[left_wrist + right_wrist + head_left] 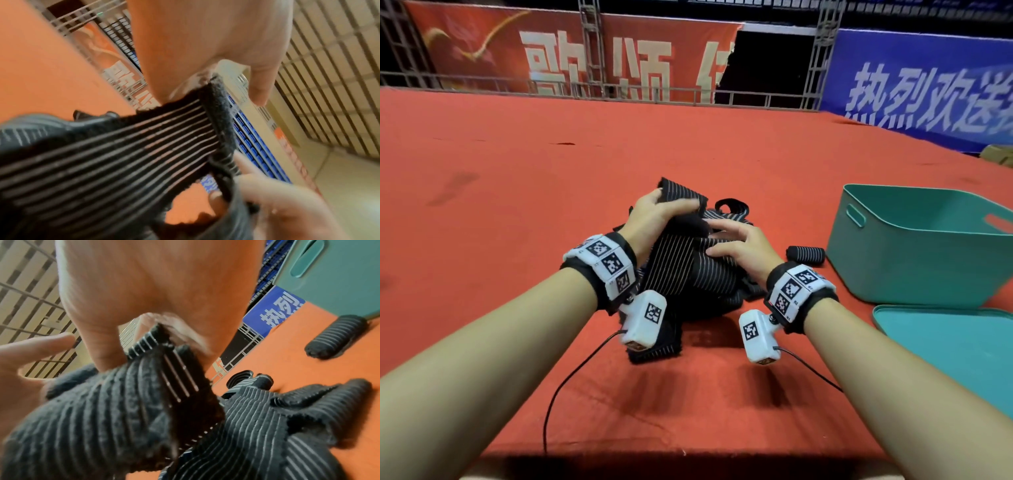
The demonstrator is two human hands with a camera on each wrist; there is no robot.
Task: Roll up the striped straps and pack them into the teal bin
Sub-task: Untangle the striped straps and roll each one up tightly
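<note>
A loose heap of black straps with thin white stripes (688,274) lies on the red carpet in front of me. My left hand (671,202) grips the raised end of one striped strap (683,196), thumb on top; in the left wrist view that strap (123,146) runs from under the palm. My right hand (714,240) pinches the same strap (102,410) a little nearer, between thumb and fingers. One rolled strap (806,255) lies against the teal bin (914,267) to the right. What the bin holds is hidden.
The bin's teal lid (962,342) lies flat on the carpet, at the near right. Cables run from both wrist cameras across the carpet towards me. Metal truss and banners stand far behind.
</note>
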